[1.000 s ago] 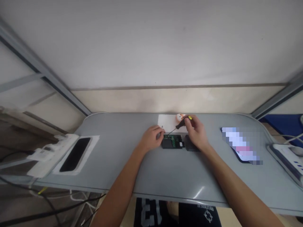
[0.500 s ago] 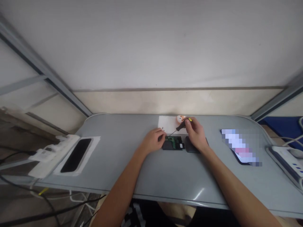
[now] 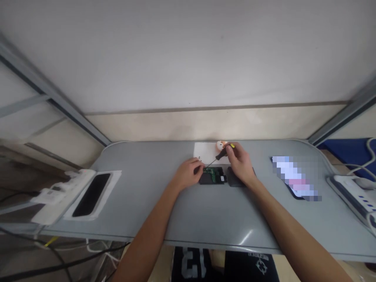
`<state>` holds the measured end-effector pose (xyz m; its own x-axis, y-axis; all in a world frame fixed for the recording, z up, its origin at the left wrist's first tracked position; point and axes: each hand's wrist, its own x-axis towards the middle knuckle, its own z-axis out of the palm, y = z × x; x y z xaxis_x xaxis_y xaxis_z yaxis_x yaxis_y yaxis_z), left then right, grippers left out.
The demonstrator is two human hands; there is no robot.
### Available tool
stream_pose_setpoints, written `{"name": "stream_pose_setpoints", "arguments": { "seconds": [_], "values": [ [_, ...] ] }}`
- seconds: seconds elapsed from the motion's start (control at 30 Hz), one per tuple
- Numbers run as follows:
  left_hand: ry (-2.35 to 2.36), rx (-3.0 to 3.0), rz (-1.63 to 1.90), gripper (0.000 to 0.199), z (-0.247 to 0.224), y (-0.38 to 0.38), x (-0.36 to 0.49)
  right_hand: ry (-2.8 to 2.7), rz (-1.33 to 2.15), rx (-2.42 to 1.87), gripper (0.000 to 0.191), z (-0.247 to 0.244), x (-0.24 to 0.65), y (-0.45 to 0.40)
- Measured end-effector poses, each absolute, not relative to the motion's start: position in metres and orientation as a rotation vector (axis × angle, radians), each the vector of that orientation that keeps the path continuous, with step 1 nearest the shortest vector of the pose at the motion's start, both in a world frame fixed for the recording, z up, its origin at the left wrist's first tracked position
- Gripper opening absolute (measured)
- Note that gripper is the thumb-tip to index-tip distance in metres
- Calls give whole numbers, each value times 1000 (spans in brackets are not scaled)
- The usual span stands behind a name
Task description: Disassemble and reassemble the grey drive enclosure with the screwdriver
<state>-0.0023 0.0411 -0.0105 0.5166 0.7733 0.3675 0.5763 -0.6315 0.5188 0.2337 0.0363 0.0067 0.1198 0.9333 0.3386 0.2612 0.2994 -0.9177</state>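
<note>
A small black device with a bare green circuit board (image 3: 213,175) lies on the grey table. My right hand (image 3: 239,158) is closed around a screwdriver (image 3: 221,154) with a dark handle and a yellow end. Its thin shaft slants down to the left, and the tip meets the board's upper left corner. My left hand (image 3: 189,172) rests at the device's left edge, thumb and fingers pinched close to that tip; anything between them is too small to make out. Partly under my right forearm lies a flat dark cover (image 3: 235,178).
Behind the device is a white sheet (image 3: 202,149) with several tiny dark screws (image 3: 199,157) and an orange-and-white round figure (image 3: 221,145). A black phone (image 3: 92,196) lies left, beside a white power strip (image 3: 55,199). To the right are a lit phone (image 3: 293,180) and another power strip (image 3: 354,196).
The whole view has shifted slightly, and more of my legs shows below the table. Both hands and the screwdriver keep the same place at the circuit board.
</note>
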Motion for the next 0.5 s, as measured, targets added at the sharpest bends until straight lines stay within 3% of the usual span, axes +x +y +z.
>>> {"name": "stream_pose_setpoints", "arguments": {
  "seconds": [0.5],
  "values": [
    [1114, 2383, 854, 17, -14, 41, -1, -1571, 658, -1145, 25, 26, 219, 24]
  ]
}}
